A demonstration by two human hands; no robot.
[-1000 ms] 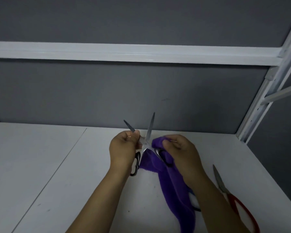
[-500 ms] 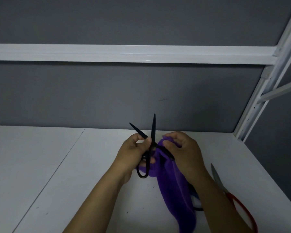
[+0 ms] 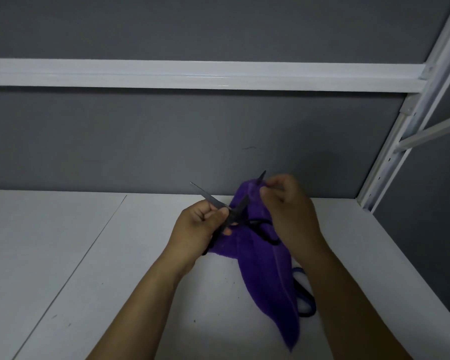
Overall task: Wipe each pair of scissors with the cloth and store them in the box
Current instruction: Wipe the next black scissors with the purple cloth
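Note:
Black scissors (image 3: pixel 235 213) are held spread open above the white table. My left hand (image 3: pixel 202 227) grips them near the pivot, one blade pointing up and left. My right hand (image 3: pixel 287 206) pinches the purple cloth (image 3: pixel 268 271) around the other blade, whose tip pokes out above the cloth. The cloth hangs down to the table. One black handle loop shows against the cloth beside my right wrist. No box is in view.
Blue scissor handles (image 3: pixel 305 297) lie on the table (image 3: pixel 115 255) behind the hanging cloth, partly hidden by my right forearm. A grey back wall carries a white rail (image 3: pixel 192 75). A white shelf upright (image 3: pixel 390 157) stands at the right.
My right hand slid the cloth up along the right blade toward its tip. The scissors tilted and spread wider. The red-handled scissors at the right are out of view now.

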